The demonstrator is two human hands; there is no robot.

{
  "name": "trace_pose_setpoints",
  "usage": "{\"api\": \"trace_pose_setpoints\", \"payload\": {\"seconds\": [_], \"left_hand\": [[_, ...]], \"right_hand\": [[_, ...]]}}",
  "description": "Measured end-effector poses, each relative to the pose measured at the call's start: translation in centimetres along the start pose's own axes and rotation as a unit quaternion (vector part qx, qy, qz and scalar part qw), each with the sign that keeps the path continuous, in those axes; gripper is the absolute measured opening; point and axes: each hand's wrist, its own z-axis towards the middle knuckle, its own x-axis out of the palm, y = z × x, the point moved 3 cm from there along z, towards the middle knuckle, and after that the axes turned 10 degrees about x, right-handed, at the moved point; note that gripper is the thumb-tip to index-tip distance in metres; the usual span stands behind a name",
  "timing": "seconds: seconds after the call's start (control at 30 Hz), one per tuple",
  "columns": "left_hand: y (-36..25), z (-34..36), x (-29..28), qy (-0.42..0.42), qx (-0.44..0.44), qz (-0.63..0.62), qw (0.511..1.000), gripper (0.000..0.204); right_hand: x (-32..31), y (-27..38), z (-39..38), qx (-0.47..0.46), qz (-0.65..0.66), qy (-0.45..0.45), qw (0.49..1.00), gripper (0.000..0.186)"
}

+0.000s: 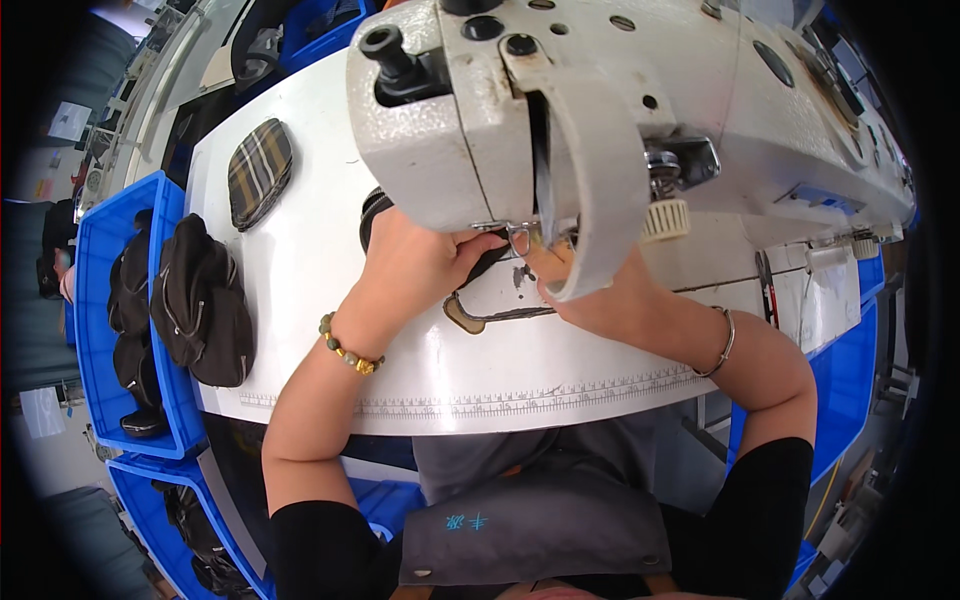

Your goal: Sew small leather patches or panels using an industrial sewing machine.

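Observation:
Under the white sewing machine (425,150), both hands are close to the needle area. My left hand (410,260) is closed, thumb and forefinger pinching a dark fabric piece (490,262) just left of the presser foot (519,241). A black curved edge of fabric (372,212) shows behind that hand. My right hand (605,295) is bent in from the other side, its fingers drawn together at the fabric and partly covered by the machine's curved white lever (605,150). A narrow dark edge with a tan tab (464,314) lies on the table below the hands.
A plaid padded piece (262,173) lies on the white table (310,270) at left. Small black bags (202,305) lean against a blue bin (180,400) holding more. A printed ruler (480,403) follows the front edge. Slim tools (767,287) lie at right.

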Motion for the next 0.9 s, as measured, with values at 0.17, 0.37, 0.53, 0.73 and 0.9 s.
{"api": "trace_pose_setpoints", "payload": {"seconds": [0.17, 0.37, 0.53, 0.73, 0.9], "left_hand": [[-0.5, 0.3, -0.3, -0.024, 0.004, 0.031, 0.999, 0.017], [-0.7, 0.4, -0.4, -0.039, 0.051, 0.043, 0.997, 0.019], [-0.8, 0.2, -0.3, -0.011, 0.055, 0.060, 0.997, 0.023], [1.5, -0.4, 0.1, -0.036, -0.014, -0.121, 0.992, 0.024], [1.4, -0.4, 0.2, -0.016, -0.043, -0.119, 0.992, 0.024]], "right_hand": [[-0.1, 0.0, 0.2, 0.030, 0.026, -0.005, 0.999, 0.016], [-1.2, 0.7, 0.4, 0.063, 0.099, 0.043, 0.992, 0.016], [-0.4, 0.7, -0.5, -0.123, -0.051, 0.010, 0.991, 0.033], [-1.0, 1.7, -0.3, -0.102, -0.036, 0.062, 0.992, 0.043], [-0.9, 1.9, -0.3, -0.119, -0.032, 0.078, 0.989, 0.043]]}}
